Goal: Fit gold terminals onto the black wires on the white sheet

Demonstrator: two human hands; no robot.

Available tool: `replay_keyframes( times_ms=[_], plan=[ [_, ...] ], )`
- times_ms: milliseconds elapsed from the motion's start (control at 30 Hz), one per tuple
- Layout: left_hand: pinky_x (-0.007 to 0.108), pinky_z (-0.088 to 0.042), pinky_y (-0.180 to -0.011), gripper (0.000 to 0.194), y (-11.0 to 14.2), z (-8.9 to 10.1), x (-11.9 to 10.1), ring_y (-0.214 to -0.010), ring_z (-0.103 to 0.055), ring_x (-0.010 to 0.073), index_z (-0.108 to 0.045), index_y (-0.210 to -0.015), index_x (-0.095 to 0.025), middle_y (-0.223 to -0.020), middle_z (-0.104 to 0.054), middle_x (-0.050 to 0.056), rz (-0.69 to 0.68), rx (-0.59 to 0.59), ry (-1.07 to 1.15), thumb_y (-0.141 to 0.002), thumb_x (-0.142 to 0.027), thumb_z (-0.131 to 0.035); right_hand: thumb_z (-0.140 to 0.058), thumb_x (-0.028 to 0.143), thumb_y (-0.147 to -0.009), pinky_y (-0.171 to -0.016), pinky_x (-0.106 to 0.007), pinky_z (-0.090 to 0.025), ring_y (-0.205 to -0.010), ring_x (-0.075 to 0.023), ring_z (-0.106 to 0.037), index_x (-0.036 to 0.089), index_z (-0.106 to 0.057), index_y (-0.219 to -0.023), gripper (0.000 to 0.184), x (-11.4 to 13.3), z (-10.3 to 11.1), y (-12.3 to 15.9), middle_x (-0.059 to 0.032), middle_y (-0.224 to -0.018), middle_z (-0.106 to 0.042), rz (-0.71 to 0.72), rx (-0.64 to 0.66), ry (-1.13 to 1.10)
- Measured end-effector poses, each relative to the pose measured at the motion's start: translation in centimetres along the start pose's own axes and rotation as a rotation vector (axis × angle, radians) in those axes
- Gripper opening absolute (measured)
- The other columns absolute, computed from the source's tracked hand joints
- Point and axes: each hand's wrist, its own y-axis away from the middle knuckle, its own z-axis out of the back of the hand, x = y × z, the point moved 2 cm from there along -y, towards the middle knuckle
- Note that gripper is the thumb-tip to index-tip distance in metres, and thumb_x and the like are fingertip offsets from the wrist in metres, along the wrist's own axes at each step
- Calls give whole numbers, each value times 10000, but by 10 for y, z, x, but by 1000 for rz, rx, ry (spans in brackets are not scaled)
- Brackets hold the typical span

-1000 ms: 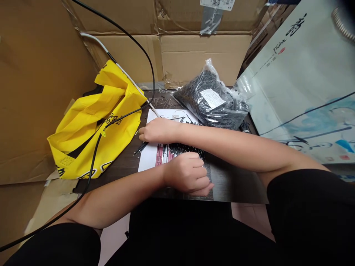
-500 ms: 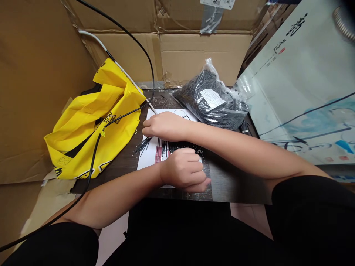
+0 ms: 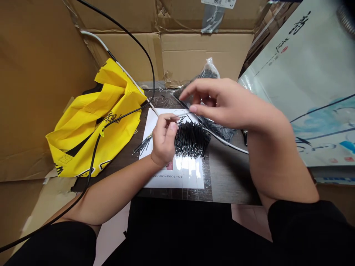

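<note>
My left hand (image 3: 164, 138) is closed over the left part of a white printed sheet (image 3: 191, 177), thumb pressed toward the curled fingers. What it grips, if anything, I cannot make out. A white cable (image 3: 130, 77) runs down to it and shows again on its right. Higher up, my right hand (image 3: 215, 101) is bent at the wrist, thumb and forefinger apart. A thin pale strip shows between its thumb and my left fingertips. A dense row of short black wires (image 3: 191, 140) lies on the sheet. A smaller bunch of black wires (image 3: 144, 144) fans out to the left.
Behind my right hand lies a clear plastic bag (image 3: 210, 68) full of small dark pieces. A yellow bag (image 3: 94, 125) sits at the left, with a black cable (image 3: 153, 66) crossing it. Cardboard (image 3: 205, 51) walls the back, and a pale printed panel (image 3: 299, 70) stands at the right.
My right hand has lifted and moved right, uncovering the wires. My left hand has turned upward and shifted up and left, off the lower part of the sheet.
</note>
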Motion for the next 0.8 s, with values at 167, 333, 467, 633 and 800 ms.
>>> replay_keyframes(
  times_ms=[167, 333, 467, 633, 800],
  plan=[
    [291, -469, -773, 250, -2, -4, -6, -797, -568, 113, -638, -905, -185, -825, -627, 26, -145, 171, -130, -962, -374, -485, -663, 304, -850, -630, -257, -402, -648, -101, -526, 247, -668, -1147, 302, -18, -8, 12, 24, -763, -646, 7, 199, 21],
    [271, -469, -744, 139, 3, -13, -13, -717, -565, 95, -637, -788, -169, -721, -651, -1, -345, 318, -255, -890, -262, -616, -626, 265, -873, -603, -244, -386, -631, -92, -539, 258, -652, -1188, 315, -14, -19, 10, 38, -756, -654, 30, 303, -5],
    [266, -487, -730, 109, 5, -15, -15, -721, -575, 102, -680, -828, -162, -740, -689, 16, -385, 350, -268, -887, -236, -627, -622, 498, -889, -621, -248, -397, -646, -94, -557, 238, -637, -1210, 414, -18, -5, 11, 18, -803, -674, -37, 311, -67],
    [273, -514, -758, 134, 13, -20, -20, -734, -588, 104, -711, -984, -170, -809, -735, 21, -548, 528, -239, -874, -222, -655, -490, 519, -951, -654, -292, -392, -708, -140, -565, 159, -684, -1013, 414, -73, 15, 12, -87, -874, -697, -491, 46, 261],
    [270, -525, -731, 261, 18, -21, -22, -763, -600, 115, -680, -1136, -162, -872, -741, 47, -606, 565, -262, -887, -220, -626, -554, 299, -870, -698, -321, -390, -806, -190, -592, 173, -728, -985, 244, -137, -3, 13, -111, -994, -721, -639, 209, 528]
  ],
)
